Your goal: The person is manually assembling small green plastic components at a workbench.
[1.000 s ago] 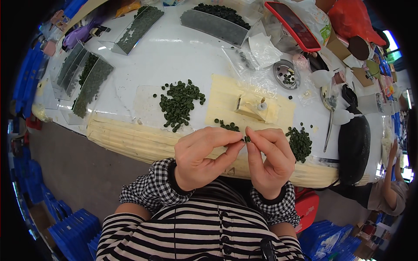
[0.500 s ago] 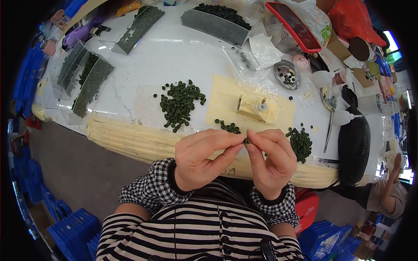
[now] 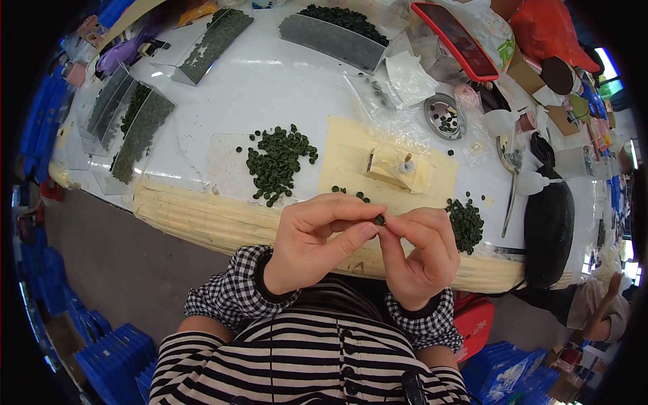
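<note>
Close to the table's near edge, my left hand (image 3: 317,233) pinches a small dark green round piece (image 3: 380,220) between thumb and forefinger. My right hand (image 3: 422,256) meets it there, its thumb and fingertips closed on the same piece. The fingertips partly cover the piece. Beyond my hands a few more green pieces lie by a yellow sheet (image 3: 336,152), partly hidden by my left hand. On that sheet stands a yellow-wrapped block (image 3: 390,170) with a short peg. A larger pile of green pieces (image 3: 278,162) lies to the left, and a smaller pile (image 3: 464,228) to the right.
Clear bins of green pieces (image 3: 334,39) stand at the back and left. A red-cased phone (image 3: 455,42), a round metal dish (image 3: 445,116), tweezers (image 3: 509,202) and a black pouch (image 3: 548,233) are on the right. Another person (image 3: 601,307) is at far right.
My left hand has turned slightly, its thumb now further forward along the piece. More of the green piece shows between my fingertips. The piles look the same.
</note>
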Tool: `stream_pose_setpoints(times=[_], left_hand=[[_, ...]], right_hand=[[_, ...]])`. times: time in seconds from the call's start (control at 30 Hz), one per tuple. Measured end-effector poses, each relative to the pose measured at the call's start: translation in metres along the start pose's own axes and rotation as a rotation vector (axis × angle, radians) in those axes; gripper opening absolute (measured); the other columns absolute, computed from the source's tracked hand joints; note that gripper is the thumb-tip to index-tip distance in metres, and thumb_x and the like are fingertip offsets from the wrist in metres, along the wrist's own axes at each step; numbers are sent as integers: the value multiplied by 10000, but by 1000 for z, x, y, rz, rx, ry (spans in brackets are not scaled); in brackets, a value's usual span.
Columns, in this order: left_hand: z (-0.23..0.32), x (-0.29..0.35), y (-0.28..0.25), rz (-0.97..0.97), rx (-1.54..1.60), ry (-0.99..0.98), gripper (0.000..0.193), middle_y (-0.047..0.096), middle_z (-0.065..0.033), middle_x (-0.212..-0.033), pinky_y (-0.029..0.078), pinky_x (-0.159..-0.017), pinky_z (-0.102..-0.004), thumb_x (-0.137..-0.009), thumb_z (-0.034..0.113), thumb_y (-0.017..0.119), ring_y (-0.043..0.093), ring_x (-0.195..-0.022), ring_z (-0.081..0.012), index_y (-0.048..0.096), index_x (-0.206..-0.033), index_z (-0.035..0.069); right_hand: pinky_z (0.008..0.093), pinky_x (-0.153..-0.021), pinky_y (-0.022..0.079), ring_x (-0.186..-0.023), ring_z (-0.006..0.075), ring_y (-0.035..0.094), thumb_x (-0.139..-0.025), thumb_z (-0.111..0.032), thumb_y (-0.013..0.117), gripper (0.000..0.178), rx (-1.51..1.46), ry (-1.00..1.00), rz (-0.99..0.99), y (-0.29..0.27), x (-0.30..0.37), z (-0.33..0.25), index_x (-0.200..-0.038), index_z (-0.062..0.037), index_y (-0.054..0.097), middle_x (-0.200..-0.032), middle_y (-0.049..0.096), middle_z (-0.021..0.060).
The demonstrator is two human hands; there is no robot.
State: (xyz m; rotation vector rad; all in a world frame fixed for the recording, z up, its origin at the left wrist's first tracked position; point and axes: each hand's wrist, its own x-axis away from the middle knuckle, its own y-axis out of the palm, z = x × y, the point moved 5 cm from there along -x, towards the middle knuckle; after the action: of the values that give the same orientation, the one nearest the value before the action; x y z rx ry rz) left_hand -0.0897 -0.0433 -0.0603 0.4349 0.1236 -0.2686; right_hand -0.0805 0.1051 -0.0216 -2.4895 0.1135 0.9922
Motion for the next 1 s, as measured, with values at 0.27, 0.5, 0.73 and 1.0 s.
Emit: stream_pose_setpoints(times=[0.27,0.5,0.73,1.0], left_hand=[[5,-2,-4,14,-226,113,254,646,-103,-983,506,-800,-234,-853,-68,664,624,-910,-138,683,-1102,-25],[3,0,-8,79,-138,61,244,667,-116,-963,515,-738,-245,-820,-75,688,645,-843,-160,699,-1057,-20],[12,1,-2,115,-352,136,219,691,-115,-939,526,-744,-249,-822,-72,689,660,-846,-164,695,-1036,-24],[-13,2,-9,93,288,-206,183,678,-93,-1016,544,-802,-251,-947,56,598,654,-904,-144,635,-1107,-25]], right_hand=[[287,-619,496,-721,216,622,-672,104,755,282,-41,27,-18,3,0,2,-924,-11,698,-844,660,85],[289,-620,499,-719,219,627,-678,99,752,265,-28,14,-43,5,-2,-2,-913,-9,694,-833,664,88],[284,-606,500,-700,213,625,-678,99,755,267,36,-7,22,6,0,-5,-916,-8,699,-827,660,85],[275,-626,496,-724,204,615,-703,111,728,326,-14,-7,-37,7,0,-8,-1010,1,718,-845,646,86]])
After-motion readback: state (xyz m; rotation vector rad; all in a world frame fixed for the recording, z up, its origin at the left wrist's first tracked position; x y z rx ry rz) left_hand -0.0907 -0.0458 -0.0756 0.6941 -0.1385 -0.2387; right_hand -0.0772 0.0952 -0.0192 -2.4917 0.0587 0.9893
